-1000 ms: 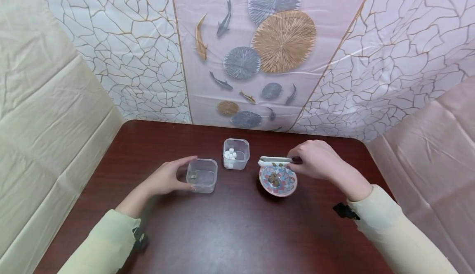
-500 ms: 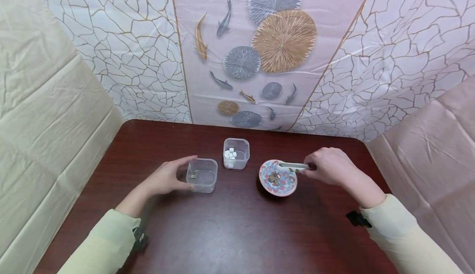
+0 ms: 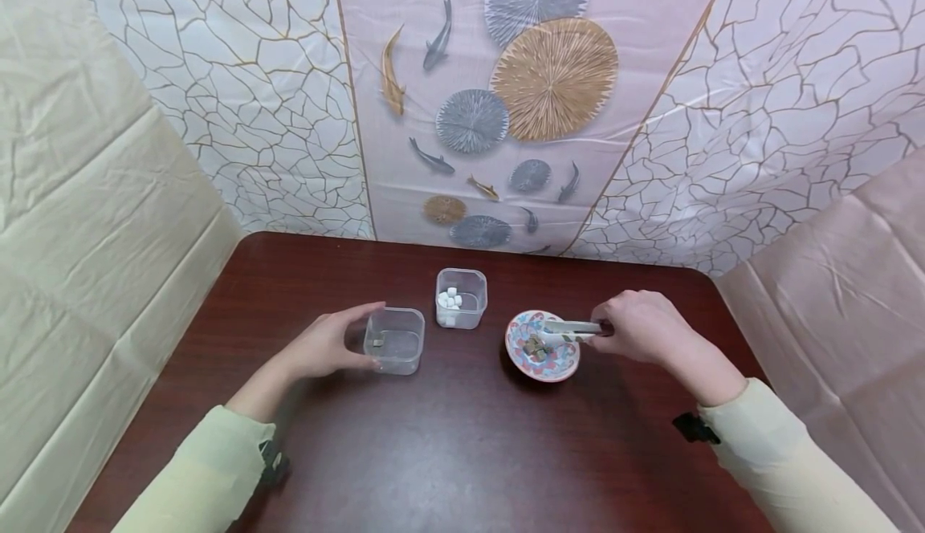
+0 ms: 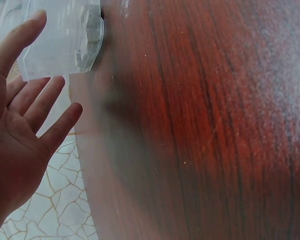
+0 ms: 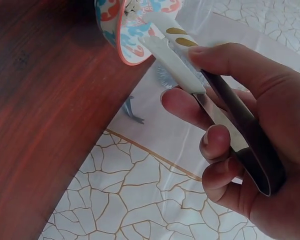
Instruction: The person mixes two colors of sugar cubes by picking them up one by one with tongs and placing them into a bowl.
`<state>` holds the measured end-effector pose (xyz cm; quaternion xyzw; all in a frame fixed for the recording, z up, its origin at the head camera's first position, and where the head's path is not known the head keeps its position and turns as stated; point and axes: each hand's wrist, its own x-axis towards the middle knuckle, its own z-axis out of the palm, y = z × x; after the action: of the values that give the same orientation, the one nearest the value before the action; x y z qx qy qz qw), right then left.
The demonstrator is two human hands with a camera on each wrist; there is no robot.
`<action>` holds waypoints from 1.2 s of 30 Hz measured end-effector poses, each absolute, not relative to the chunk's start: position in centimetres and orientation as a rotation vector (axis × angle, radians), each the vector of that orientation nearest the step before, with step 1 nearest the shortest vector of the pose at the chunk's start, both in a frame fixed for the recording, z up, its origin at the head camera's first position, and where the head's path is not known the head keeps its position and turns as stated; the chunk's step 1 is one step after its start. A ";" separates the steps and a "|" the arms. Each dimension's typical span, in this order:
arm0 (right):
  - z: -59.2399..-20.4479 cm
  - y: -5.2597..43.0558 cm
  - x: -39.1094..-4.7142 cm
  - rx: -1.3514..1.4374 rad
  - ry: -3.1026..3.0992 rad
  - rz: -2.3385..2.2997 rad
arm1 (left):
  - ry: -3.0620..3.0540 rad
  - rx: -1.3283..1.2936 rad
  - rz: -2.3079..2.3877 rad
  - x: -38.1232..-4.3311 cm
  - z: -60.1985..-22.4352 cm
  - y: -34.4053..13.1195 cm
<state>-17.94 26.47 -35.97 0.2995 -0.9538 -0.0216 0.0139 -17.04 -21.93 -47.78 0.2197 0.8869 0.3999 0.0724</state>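
My left hand (image 3: 323,347) spans the left side of a clear square plastic container (image 3: 401,343), thumb on the near side and index finger on the far side. One small brownish cube (image 3: 377,343) lies inside it. In the left wrist view the thumb (image 4: 25,37) touches the container (image 4: 55,45), and the other fingers spread behind and below. My right hand (image 3: 639,326) grips tongs with white tips and dark handles (image 5: 217,107). Their tips reach into a patterned bowl (image 3: 516,360), beside several brown chunks (image 3: 533,345). Whether the tips hold a chunk is unclear.
A second clear container (image 3: 473,318) with several small white cubes (image 3: 450,300) stands between the left container and the bowl, farther back. All stand on a dark red-brown wooden table (image 3: 462,437). Patterned cloth (image 3: 289,115) hangs behind the table and along its sides.
The right hand has drawn the tongs rightward and toward me from above the bowl's far rim, and their tips now sit in the bowl by the chunks. The left hand has stayed put.
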 end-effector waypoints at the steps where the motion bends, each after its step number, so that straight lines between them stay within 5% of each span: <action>1: -35.9 26.4 -18.0 0.927 -2.973 -0.061 | 2.663 0.659 1.201 -17.0 -47.8 -21.9; 15: -35.3 23.4 -18.6 1.029 -2.886 0.091 | 2.657 0.669 1.210 -17.1 -47.7 -21.9; 36: -35.9 11.1 -20.0 1.391 -2.697 0.052 | 2.666 0.675 1.206 -17.0 -47.6 -21.9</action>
<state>-20.01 11.05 -35.87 0.4576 -0.8874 0.0173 0.0531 -17.03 -21.86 -47.61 0.2243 0.8856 0.4008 0.0691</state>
